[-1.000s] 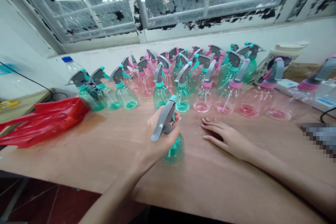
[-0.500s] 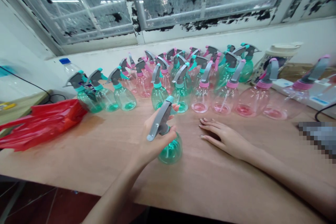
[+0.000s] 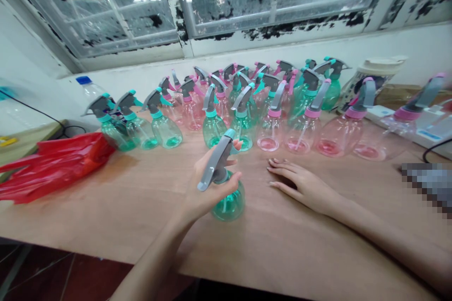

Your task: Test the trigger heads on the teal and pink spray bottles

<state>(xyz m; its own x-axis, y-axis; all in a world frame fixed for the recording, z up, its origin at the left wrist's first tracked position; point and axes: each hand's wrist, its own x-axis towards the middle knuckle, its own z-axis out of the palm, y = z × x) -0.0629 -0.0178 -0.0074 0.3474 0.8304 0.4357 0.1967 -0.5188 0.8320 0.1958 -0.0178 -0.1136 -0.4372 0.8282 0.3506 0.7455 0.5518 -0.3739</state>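
Upright on the table stands a green spray bottle (image 3: 230, 204) with a grey head and a teal nozzle. My left hand (image 3: 206, 183) is wrapped round its neck under the spray head; the fingers are partly hidden behind it, and the thumb lies along the near side. Palm down on the table, my right hand (image 3: 303, 183) rests to the right of that bottle with fingers stretched out, holding nothing. Just beyond the hands are another green spray bottle (image 3: 213, 134) and a pink spray bottle (image 3: 269, 138).
Several green and pink spray bottles crowd the back of the wooden table (image 3: 141, 225). At left lies a red plastic bag (image 3: 67, 162), with a blue-capped bottle (image 3: 86, 85) behind. A white cup (image 3: 374, 77) and a white power strip (image 3: 429, 131) are at right.
My left thumb has shifted slightly up and outward on the bottle. The bottle and my right hand stay in place.
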